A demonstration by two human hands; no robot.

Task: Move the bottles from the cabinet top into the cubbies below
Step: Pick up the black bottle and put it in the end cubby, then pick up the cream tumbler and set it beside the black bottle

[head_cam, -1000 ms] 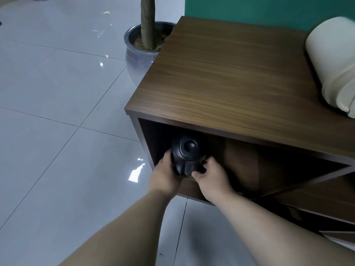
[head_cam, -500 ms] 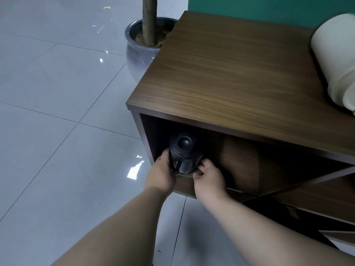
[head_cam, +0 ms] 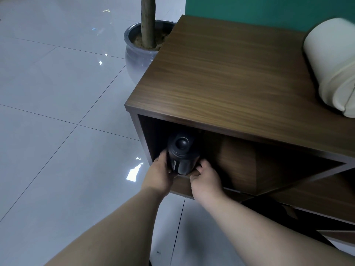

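A black bottle (head_cam: pixel 181 154) with a round cap stands upright at the front left of the leftmost cubby of the brown wooden cabinet (head_cam: pixel 230 73). My left hand (head_cam: pixel 159 175) grips its left side. My right hand (head_cam: pixel 206 177) holds its lower right side, fingers at the cubby's front edge. The bottle's base is hidden behind my hands. A cream-white bottle (head_cam: pixel 332 68) lies on its side at the right end of the cabinet top.
A grey ceramic pot (head_cam: pixel 134 54) with a tree trunk stands on the glossy tiled floor just left of the cabinet. A green wall runs behind. More cubbies with slanted dividers (head_cam: pixel 317 175) open to the right.
The bottle has slid a little further left and deeper into the cubby, both hands staying on it. My view has shifted slightly.
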